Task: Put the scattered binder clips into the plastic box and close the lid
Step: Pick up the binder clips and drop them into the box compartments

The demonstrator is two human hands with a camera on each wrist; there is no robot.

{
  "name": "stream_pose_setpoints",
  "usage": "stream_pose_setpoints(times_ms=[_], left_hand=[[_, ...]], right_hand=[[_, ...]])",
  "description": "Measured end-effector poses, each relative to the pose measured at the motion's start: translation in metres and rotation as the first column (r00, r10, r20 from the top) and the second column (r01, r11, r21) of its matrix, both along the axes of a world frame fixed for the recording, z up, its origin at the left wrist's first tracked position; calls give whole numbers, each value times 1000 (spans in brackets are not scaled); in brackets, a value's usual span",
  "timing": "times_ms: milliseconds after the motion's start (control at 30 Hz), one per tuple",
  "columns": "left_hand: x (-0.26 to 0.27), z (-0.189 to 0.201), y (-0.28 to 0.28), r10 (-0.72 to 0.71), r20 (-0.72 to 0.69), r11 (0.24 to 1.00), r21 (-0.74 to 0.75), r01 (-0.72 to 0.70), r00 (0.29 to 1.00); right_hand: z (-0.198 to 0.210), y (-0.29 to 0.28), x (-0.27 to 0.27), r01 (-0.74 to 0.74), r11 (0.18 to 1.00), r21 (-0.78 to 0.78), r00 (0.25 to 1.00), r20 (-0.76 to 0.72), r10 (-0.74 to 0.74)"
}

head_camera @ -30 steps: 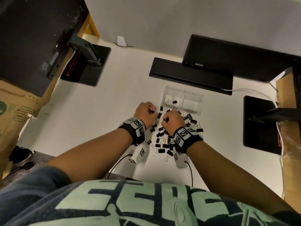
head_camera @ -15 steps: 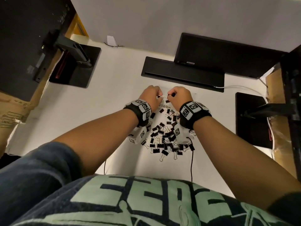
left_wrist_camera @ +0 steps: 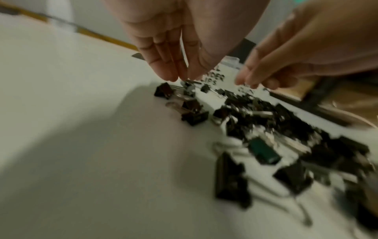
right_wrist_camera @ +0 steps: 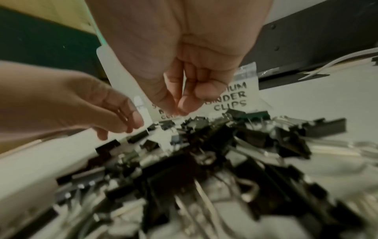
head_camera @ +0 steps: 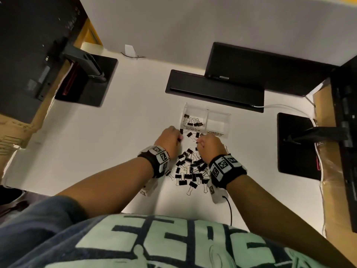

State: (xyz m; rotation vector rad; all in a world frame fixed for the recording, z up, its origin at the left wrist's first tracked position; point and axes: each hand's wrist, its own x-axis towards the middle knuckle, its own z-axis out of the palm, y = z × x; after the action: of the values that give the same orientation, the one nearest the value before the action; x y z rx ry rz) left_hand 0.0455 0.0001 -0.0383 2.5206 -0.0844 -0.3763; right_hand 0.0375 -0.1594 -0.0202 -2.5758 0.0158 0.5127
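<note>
A pile of black binder clips lies on the white desk between my wrists, blurred in the left wrist view and the right wrist view. Behind it stands the clear two-compartment plastic box, lid open, several clips in its left compartment. Its labelled front wall faces me. My left hand points down at the pile's far-left edge, fingertips and thumb closing on a clip's top. My right hand hovers over the pile's far end, thumb against curled fingertips, no clip seen between them.
A black keyboard and a monitor sit just behind the box. Black monitor stand bases lie at the left and right. A white cable runs at the back right. Cardboard lines both desk sides.
Both hands went forward over the box, then came back toward me and down to the pile's far edge. More clips now lie in the box's left compartment.
</note>
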Motion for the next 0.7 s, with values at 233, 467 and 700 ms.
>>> stream_pose_setpoints(times_ms=[233,467,700], left_hand=[[-5,-10,-4,-191,-17,972,134,191,981],[-1,-12,-8,-101,-36,977,184,106,994],[1,-11,-11,-14,-66,983,181,26,998]], right_hand=[[-25,5,0,2,993,-120,1000,-13,-3],[-28,17,-5,-37,991,-130,999,28,41],[-32,22,-6,-58,990,-130,998,8,60]])
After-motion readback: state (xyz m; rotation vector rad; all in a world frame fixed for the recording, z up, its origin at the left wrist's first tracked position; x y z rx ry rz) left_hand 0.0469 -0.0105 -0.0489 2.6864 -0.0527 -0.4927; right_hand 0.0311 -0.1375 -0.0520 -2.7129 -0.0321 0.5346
